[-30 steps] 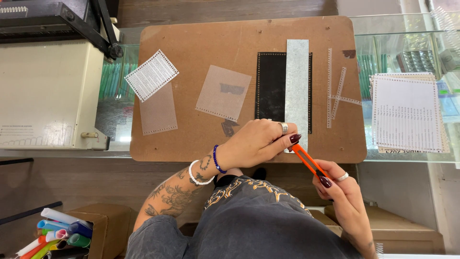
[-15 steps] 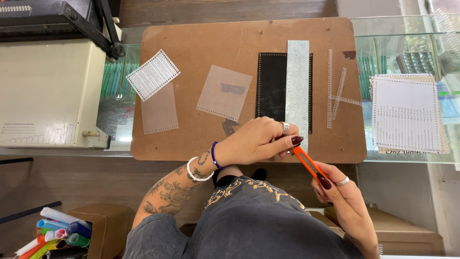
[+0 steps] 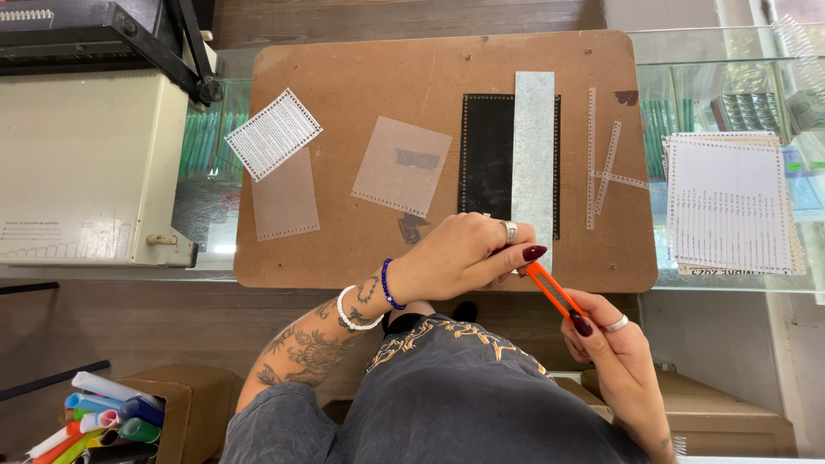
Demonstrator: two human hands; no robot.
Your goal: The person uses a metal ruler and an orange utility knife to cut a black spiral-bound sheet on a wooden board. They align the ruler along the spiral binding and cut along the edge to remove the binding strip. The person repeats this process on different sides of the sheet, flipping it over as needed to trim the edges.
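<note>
The left hand (image 3: 460,258) hides the near end of the ruler (image 3: 534,155); the knife (image 3: 553,290) tip is hidden under its fingers. The machine (image 3: 86,163) is cut off left.

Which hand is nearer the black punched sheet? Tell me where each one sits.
Left. The left hand rests at the near edge of the black punched sheet, touching the metal ruler laid over it. The right hand holds the orange cutter off the board's near edge.
</note>
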